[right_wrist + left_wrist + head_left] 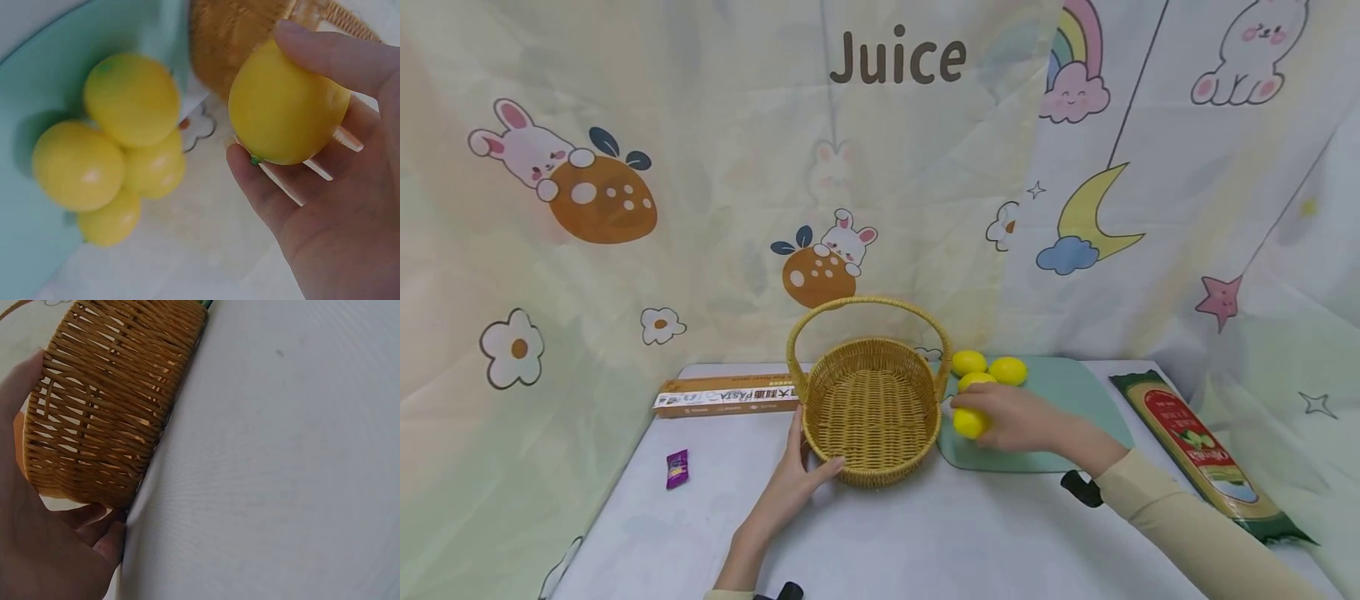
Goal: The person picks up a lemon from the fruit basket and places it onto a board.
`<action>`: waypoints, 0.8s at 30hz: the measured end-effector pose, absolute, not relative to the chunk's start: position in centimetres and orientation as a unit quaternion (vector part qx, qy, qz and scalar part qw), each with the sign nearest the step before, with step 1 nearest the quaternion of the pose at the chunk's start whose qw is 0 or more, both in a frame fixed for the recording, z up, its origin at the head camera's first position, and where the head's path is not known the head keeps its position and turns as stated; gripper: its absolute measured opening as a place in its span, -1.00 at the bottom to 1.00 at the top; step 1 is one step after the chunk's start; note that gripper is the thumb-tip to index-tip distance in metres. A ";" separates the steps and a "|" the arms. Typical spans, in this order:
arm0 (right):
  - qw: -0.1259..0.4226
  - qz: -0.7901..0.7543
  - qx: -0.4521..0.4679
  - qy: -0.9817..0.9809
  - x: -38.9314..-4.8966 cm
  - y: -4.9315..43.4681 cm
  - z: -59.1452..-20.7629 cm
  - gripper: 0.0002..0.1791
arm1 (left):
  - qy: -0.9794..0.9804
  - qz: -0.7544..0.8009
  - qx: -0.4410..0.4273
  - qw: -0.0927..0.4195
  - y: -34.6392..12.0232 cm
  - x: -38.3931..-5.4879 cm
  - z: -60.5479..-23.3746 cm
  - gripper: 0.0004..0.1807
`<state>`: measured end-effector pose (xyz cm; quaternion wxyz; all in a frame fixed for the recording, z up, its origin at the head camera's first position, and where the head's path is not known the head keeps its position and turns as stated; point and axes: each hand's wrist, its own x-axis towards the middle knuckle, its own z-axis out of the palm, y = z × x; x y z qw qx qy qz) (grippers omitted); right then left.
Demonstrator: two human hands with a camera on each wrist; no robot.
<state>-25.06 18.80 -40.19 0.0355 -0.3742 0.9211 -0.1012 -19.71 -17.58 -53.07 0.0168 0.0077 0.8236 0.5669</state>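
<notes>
A round woven basket (874, 417) with a tall arched handle stands at the middle of the table. My left hand (801, 475) holds its left side, thumb over the front rim; in the left wrist view the other fingers reach round the low edge of the wicker wall (106, 406). Just right of the basket, my right hand (1018, 417) grips a yellow lemon (284, 109) between thumb and fingers, over the green board (1037, 462). Several more lemons (78, 165) sit clustered on that board, partly hidden behind the right hand in the head view.
Behind the basket's left side lies a long pasta box (726, 398). A small purple wrapped sweet (677, 469) is at the table's left. On the right, a green and red packet (1206, 454) lies slanted along the table edge. A printed cloth (730, 275) hangs behind.
</notes>
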 end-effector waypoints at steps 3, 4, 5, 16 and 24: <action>0.044 -0.110 -0.341 0.932 -25.5 20.0 -40.5 -0.39 | 0.823 0.568 0.007 0.016 -17.6 -19.8 -53.1 0.27; 0.048 -0.113 -0.329 0.936 -25.7 20.4 -40.6 -0.38 | 0.823 0.568 0.007 0.017 -17.7 -19.8 -53.1 0.27; 0.051 -0.117 -0.315 0.940 -25.9 20.9 -40.7 -0.38 | 0.822 0.569 0.008 0.018 -17.7 -19.8 -53.2 0.27; 0.036 -0.138 -0.220 0.965 -28.4 26.0 -42.2 -0.34 | 0.824 0.567 0.006 0.021 -17.7 -19.7 -53.1 0.26; 0.027 -0.156 -0.180 0.971 -30.0 27.8 -43.7 -0.31 | 0.823 0.567 0.011 0.018 -17.6 -19.7 -53.1 0.27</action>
